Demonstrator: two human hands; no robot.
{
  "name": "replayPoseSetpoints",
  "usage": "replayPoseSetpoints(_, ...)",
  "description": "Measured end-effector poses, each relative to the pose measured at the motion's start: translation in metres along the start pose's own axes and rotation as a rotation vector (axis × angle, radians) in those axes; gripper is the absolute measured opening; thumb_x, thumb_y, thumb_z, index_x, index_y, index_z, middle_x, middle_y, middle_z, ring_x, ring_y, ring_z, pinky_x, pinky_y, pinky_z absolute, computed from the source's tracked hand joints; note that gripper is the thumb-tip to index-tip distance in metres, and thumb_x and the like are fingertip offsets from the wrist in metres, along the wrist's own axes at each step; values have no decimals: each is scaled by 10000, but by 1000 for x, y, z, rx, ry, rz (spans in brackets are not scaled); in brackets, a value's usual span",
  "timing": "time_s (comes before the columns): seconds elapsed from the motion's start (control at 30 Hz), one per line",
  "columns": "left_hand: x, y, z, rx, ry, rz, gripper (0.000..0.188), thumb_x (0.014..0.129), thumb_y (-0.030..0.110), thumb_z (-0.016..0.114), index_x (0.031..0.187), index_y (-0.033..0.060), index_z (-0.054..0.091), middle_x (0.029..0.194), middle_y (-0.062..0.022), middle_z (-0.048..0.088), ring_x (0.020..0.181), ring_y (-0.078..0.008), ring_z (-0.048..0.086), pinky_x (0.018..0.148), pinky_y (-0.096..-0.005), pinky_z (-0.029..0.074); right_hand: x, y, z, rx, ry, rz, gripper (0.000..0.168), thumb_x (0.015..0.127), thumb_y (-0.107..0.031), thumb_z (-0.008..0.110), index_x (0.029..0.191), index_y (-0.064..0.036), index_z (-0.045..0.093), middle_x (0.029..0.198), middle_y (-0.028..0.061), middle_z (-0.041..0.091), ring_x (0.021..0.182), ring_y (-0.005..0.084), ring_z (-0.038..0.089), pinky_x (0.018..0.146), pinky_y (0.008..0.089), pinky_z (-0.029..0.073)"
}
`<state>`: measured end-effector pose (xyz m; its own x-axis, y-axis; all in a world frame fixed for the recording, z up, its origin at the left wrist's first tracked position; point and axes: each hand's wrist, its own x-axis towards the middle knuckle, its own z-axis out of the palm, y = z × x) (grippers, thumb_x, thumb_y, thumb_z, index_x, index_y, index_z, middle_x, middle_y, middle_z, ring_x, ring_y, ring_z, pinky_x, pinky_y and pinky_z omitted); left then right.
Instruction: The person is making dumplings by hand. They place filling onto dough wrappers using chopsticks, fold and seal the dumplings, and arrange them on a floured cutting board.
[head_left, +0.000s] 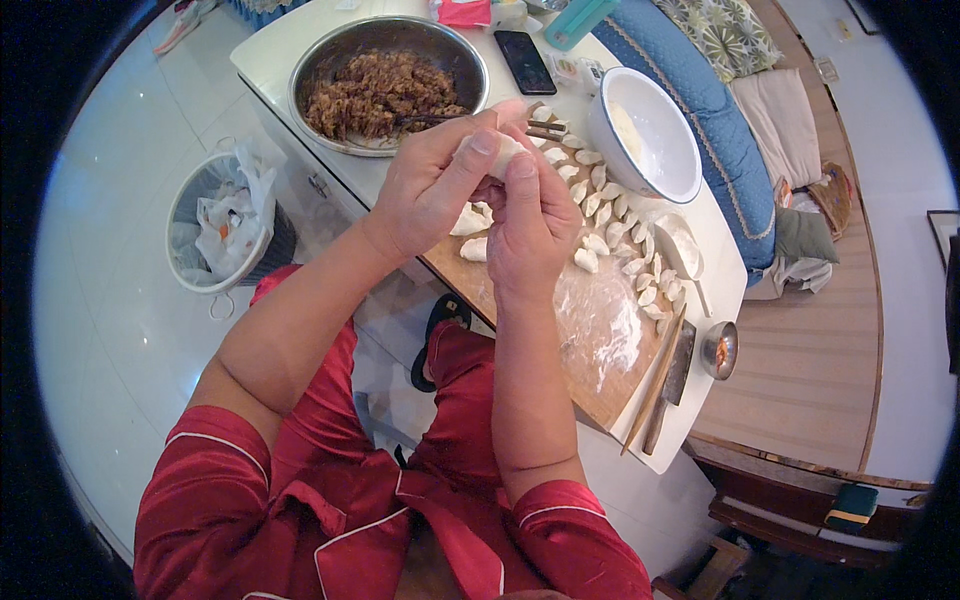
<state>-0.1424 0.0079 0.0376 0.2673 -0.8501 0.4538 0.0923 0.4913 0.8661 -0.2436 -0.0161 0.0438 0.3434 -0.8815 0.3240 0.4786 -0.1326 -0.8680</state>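
Note:
Between both hands, above the table, is a dough dumpling (504, 157). The thumb of my left hand (435, 176) presses on its left side, and the thumb and fingers of my right hand (534, 206) pinch its right side. Beneath them lies a floured wooden board (600, 322) with many folded dumplings (589, 202) on it. Larger white pieces (474, 250) sit by the board's near edge. A steel basin (480, 90) of brown minced filling (382, 86) stands beyond my left hand, with dark chopsticks (546, 131) across its rim.
A white enamel bowl (671, 142) holds dough. Near it are a flour scoop (679, 244), a phone (525, 64) and a teal container (577, 22). A wooden rolling pin (654, 386), a cleaver (679, 367) and a small metal bowl (720, 351) lie right. A lined bin (221, 225) stands left.

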Motion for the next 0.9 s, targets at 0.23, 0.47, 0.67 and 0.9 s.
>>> replayPoseSetpoints(0.23, -2, 13, -7, 246, -20, -4, 335, 927, 205, 404, 1068, -57, 557, 941, -102, 624, 825, -120, 578, 708, -250, 473, -1, -1, -2, -263, -15, -108, 198, 859, -99, 537, 985, 35, 611, 928, 98, 588, 772, 128, 557, 664, 222, 457)
replayPoseSetpoints(0.47, -1, 21, -8, 380, -31, 26, 311, 915, 170, 409, 989, -81, 578, 897, -140, 634, 793, -157, 602, 720, -256, 474, 0, -2, 0, -563, 55, -316, 162, 814, -87, 591, 936, 2, 649, 935, 112, 584, 801, 160, 540, 729, 256, 432)
replayPoseSetpoints(0.67, 0, 21, -3, 395, 34, 167, 281, 884, 181, 423, 790, -25, 589, 662, -162, 566, 589, -297, 562, 538, -346, 433, -1, 4, 3, -579, 102, -417, 170, 797, -50, 579, 931, 40, 635, 1013, 185, 603, 995, 274, 560, 842, 326, 421)
replayPoseSetpoints(0.9, -5, 24, -3, 414, 30, 190, 263, 873, 166, 425, 763, -27, 567, 651, -173, 543, 584, -330, 535, 529, -369, 416, -6, -10, 13, -808, 66, -522, 144, 794, -27, 543, 879, 36, 641, 956, 173, 631, 1017, 298, 569, 967, 406, 300)
